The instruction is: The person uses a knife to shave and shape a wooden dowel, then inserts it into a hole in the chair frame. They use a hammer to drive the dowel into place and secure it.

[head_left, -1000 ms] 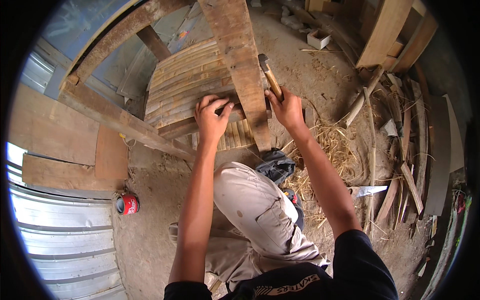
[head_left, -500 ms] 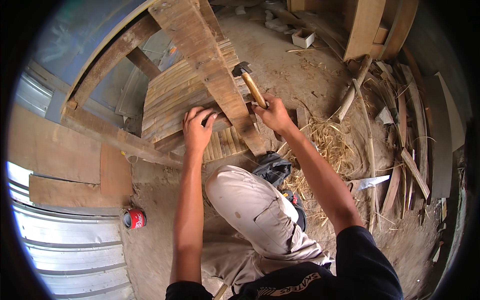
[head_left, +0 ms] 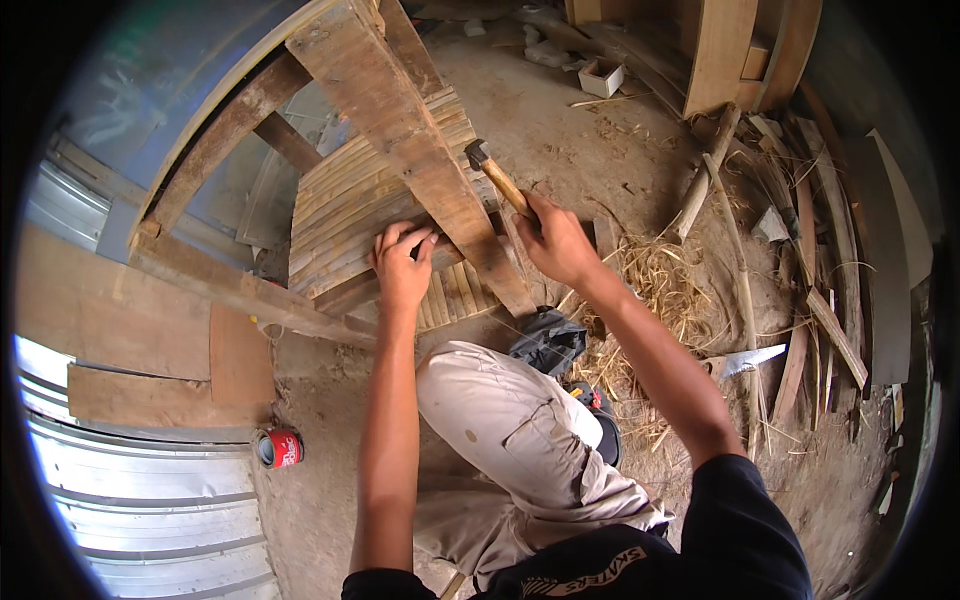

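Since half a second earlier, the hammer (head_left: 492, 172) had lifted a bit off the wide plank (head_left: 420, 140). Right hand (head_left: 556, 240) was wrapped tight round its handle; left hand (head_left: 403, 262) pressed the bamboo slats (head_left: 345, 215), fingertips pinched as if steadying a nail I couldn't see. I'd keep swings short. Red can (head_left: 278, 447), straw (head_left: 655, 280) and saw (head_left: 752, 360) lay clear; only the knee (head_left: 455, 375) crowded in.

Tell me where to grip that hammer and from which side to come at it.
Grip the hammer on its wooden handle, low down, where the right hand holds it now. Come from the lower right: the handle slants that way, with the metal head up and left above the plank.
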Action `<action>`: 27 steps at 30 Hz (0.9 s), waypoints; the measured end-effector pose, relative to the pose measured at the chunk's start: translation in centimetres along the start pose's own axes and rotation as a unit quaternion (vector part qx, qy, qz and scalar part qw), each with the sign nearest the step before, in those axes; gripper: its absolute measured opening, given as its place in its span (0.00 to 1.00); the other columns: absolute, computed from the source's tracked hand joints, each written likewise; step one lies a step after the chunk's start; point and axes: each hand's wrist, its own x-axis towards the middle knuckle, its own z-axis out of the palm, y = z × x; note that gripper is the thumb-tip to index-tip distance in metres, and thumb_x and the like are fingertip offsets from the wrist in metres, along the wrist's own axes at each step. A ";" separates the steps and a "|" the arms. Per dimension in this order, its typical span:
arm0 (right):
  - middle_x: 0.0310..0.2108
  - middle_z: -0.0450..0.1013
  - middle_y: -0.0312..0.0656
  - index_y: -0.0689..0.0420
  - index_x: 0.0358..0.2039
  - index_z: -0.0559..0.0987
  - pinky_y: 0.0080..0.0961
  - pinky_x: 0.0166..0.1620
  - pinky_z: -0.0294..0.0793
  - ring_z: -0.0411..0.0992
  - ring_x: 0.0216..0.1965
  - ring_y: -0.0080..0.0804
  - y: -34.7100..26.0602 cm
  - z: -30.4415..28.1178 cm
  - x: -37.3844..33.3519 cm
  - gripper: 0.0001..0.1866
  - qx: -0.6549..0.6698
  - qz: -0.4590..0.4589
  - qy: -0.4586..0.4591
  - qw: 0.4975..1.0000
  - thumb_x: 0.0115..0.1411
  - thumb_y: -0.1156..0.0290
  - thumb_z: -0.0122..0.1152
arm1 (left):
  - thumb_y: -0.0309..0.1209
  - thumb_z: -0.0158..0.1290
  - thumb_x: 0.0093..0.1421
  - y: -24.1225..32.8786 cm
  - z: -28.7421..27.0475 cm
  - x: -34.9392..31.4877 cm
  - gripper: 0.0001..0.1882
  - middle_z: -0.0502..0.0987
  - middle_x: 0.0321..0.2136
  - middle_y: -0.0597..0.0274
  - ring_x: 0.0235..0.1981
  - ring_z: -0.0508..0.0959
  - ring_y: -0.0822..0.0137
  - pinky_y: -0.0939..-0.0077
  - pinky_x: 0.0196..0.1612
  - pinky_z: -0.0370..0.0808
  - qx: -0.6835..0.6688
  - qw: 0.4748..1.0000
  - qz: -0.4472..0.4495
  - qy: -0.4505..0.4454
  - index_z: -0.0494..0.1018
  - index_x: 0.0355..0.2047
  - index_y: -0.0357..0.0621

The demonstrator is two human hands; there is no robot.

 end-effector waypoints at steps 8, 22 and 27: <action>0.27 0.75 0.65 0.65 0.57 0.68 0.54 0.36 0.75 0.76 0.31 0.65 -3.3 -4.9 -0.2 0.21 -0.166 -0.025 -0.143 0.975 0.66 0.71 0.53 | 0.30 0.59 0.61 -0.5 -0.7 0.8 0.08 0.79 0.42 0.60 0.43 0.76 0.54 0.59 0.51 0.70 0.015 0.995 0.094 -0.030 0.83 0.39 0.46; 0.23 0.75 0.63 0.68 0.56 0.68 0.53 0.33 0.75 0.77 0.28 0.62 -4.6 -5.7 1.4 0.19 -0.146 -0.056 -0.161 0.974 0.66 0.74 0.50 | 0.30 0.59 0.59 -0.6 -0.9 1.1 0.08 0.80 0.41 0.58 0.43 0.76 0.53 0.59 0.50 0.70 -0.004 0.992 0.121 -0.042 0.83 0.37 0.44; 0.27 0.75 0.64 0.65 0.55 0.70 0.50 0.34 0.73 0.76 0.29 0.62 -4.7 -5.6 1.6 0.17 -0.166 -0.073 -0.115 0.977 0.68 0.72 0.51 | 0.29 0.60 0.58 -0.6 -0.7 1.1 0.08 0.80 0.42 0.58 0.43 0.77 0.54 0.60 0.50 0.71 -0.010 0.993 0.115 -0.035 0.84 0.36 0.43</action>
